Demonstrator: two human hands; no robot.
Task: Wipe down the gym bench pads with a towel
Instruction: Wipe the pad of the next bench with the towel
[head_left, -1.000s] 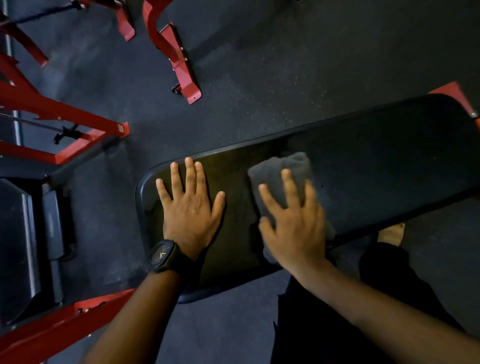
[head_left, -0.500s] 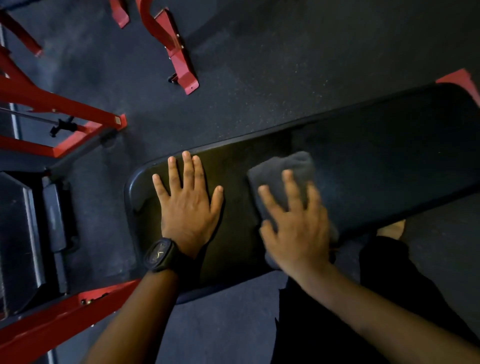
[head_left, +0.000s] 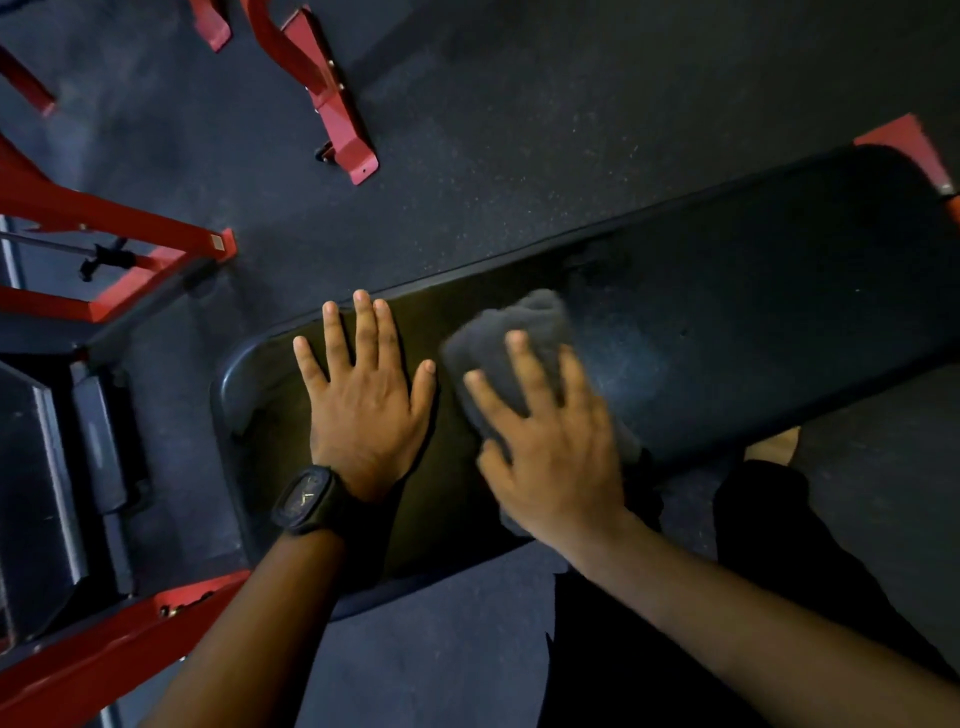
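A long black bench pad (head_left: 753, 312) runs from the lower left up to the right edge of the view. A folded grey towel (head_left: 519, 327) lies on it near the middle. My right hand (head_left: 550, 441) presses flat on the towel with spread, straight fingers; the towel's near part is hidden under the palm. My left hand (head_left: 363, 400), with a black watch on the wrist, rests flat on the pad just left of the towel, fingers straight and apart.
Red steel frames (head_left: 119, 234) of gym machines stand at the left, and another red foot (head_left: 332, 104) at the top. A dark weight stack or plate (head_left: 36, 493) sits at the far left. Dark rubber floor (head_left: 519, 130) surrounds the bench. My dark trouser leg (head_left: 779, 545) stands by the pad's near edge.
My right hand has slid the towel slightly toward the pad's far edge and the towel has bunched a little. The left hand has stayed planted. The view has drifted.
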